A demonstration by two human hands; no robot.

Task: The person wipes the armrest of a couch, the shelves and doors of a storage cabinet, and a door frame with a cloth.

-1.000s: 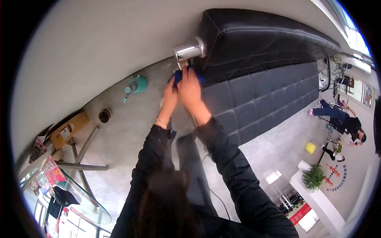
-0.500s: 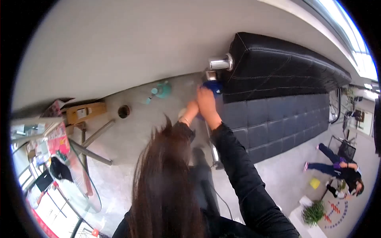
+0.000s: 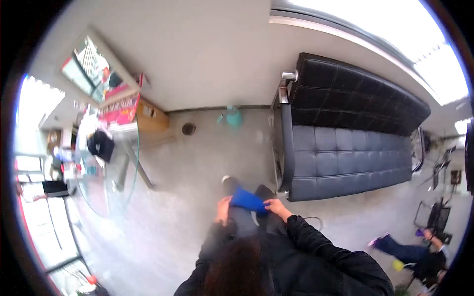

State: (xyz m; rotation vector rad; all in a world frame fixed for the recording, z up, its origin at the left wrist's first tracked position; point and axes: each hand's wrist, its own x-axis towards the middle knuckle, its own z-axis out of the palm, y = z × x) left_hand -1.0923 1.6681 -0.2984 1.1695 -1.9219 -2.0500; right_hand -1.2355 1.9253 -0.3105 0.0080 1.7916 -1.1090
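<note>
A blue cloth (image 3: 248,200) is stretched between my two hands, above my legs and shoes. My left hand (image 3: 224,208) is closed on its left end. The right end of the cloth is pinched in my right hand (image 3: 277,207). To the right of my hands stands the black padded sofa (image 3: 345,153) with its metal frame. A teal spray bottle (image 3: 234,116) is on the floor by the wall.
At the left is a round glass table (image 3: 106,182) with a black cap (image 3: 100,146). A cardboard box (image 3: 152,117), a small round pot (image 3: 188,129) and a leaning mirror (image 3: 94,69) are near the wall. Another person (image 3: 414,251) is at the lower right.
My hands have come away from the sofa's metal arm and back toward my body. They were close together and are now apart, with the blue cloth spread between them. The view has shifted.
</note>
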